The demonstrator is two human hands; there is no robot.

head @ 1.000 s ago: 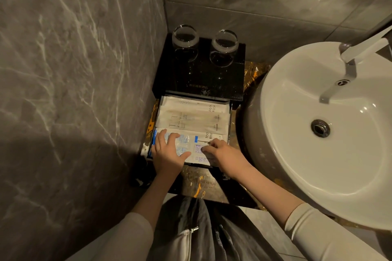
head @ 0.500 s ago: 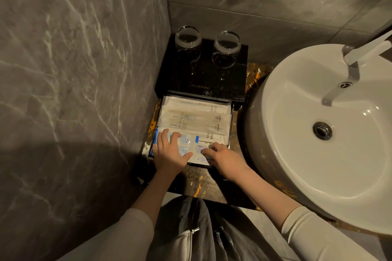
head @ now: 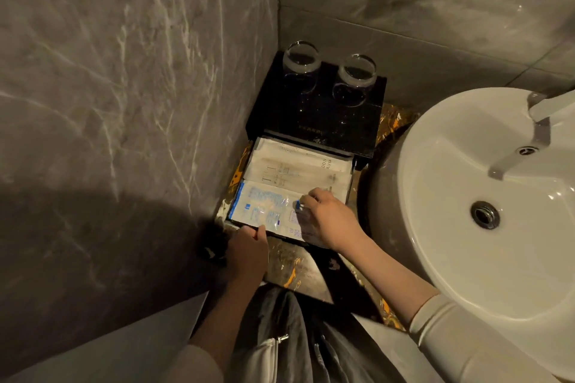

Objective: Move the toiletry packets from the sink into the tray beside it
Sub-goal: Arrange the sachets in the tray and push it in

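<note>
Since half a second back, the left hand (head: 247,253) is pulled off the top of the blue-printed packet (head: 267,207) and is now curled at the near edge of the tray (head: 351,179), thumb over the rim; whether that grip is actually closed on the rim or only resting there can't be told in the shadow. The right hand (head: 326,221) is kept on the packet's right end, fingertips (head: 306,199) pinched or pressed at the little blue tab.

Long axis of that packet is laid left-to-right across the tray's near half, so it's flanked by both hands, right one nearer the end being fussed with. Just behind it, two pale packets (head: 298,165) are laid the same way, filling the far half. Not much spare room is left: wall tight on the left, sink (head: 466,258) bowl on the right, black stand (head: 314,115) with two glasses (head: 354,78) behind. No packets are seen in the sink, so it's probably just final straightening.
</note>
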